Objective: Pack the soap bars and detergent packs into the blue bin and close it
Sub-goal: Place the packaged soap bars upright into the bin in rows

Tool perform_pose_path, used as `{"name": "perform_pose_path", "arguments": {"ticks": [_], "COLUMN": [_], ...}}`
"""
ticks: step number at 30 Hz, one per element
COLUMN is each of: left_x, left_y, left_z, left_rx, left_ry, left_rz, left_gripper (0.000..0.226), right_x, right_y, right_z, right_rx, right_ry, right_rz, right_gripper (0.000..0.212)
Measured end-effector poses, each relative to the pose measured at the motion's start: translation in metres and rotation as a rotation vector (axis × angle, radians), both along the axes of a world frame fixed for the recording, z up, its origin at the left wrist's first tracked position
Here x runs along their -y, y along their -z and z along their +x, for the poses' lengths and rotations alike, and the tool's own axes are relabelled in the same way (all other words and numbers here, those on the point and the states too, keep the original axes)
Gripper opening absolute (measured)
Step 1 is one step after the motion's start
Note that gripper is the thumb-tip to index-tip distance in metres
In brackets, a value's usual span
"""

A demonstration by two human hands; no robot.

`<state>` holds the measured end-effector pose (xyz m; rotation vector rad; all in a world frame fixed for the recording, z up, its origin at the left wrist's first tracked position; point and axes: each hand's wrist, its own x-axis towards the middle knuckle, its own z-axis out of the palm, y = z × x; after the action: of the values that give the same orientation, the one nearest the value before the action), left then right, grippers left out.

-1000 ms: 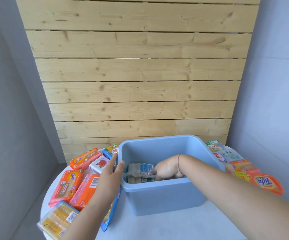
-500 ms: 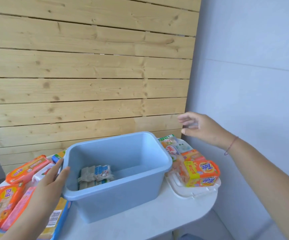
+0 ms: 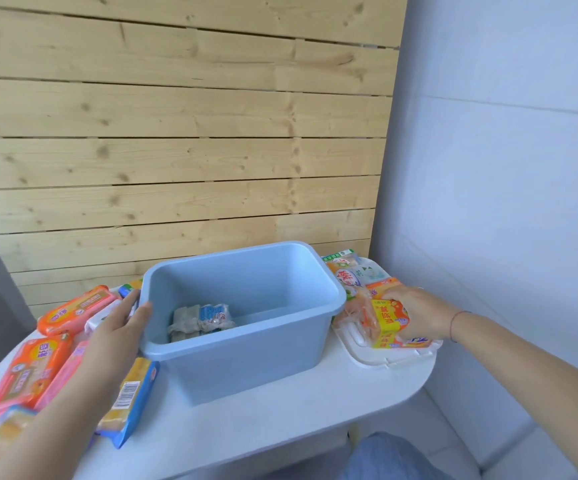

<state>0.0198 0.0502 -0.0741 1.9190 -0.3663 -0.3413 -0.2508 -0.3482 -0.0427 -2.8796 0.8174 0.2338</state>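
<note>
On the bench (image 3: 246,427) | left hand (image 3: 118,336) spread against bin (image 3: 246,358) rim | right hand (image 3: 415,315) clasping detergent pack (image 3: 386,322) on lid (image 3: 384,358)

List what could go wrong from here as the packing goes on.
1. The right hand grips a yellow pack on a pile resting on the white lid; lifting may drag neighbours off the table edge.
2. The lid is buried, so closing must wait.
3. The left hand only rests on the bin rim; the bin could slide.

Head view looks forward and down, near table (image 3: 280,427).
</note>
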Motion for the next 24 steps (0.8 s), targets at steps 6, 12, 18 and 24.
{"name": "perform_pose_path", "arguments": {"ticks": [6, 12, 18, 24], "left_x": [0.015, 0.022, 0.041, 0.049], "left_y": [-0.044, -0.049, -0.056, -0.062], "left_z": [-0.038, -0.033, -0.034, -0.034], "left_rx": [-0.092, -0.126, 0.164, 0.601], "left_ry": [-0.096, -0.154, -0.180, -0.013], "left_rz": [-0.124, -0.140, 0.206, 0.495], "left_gripper": [0.047, 0.050, 0.054, 0.056], "right_x": [-0.003, -0.014, -0.093, -0.173], "right_y": [-0.013, -0.097, -0.164, -0.113], "right_z": [-0.010, -0.003, 0.065, 0.146], "right_rx": [0.054, 0.268, 0.642, 0.390], "right_ry": [0.059, 0.176, 0.111, 0.034], "right_rz": [-0.038, -0.215, 0.069, 0.232], "right_gripper": [0.076, 0.048, 0.045, 0.044]}}
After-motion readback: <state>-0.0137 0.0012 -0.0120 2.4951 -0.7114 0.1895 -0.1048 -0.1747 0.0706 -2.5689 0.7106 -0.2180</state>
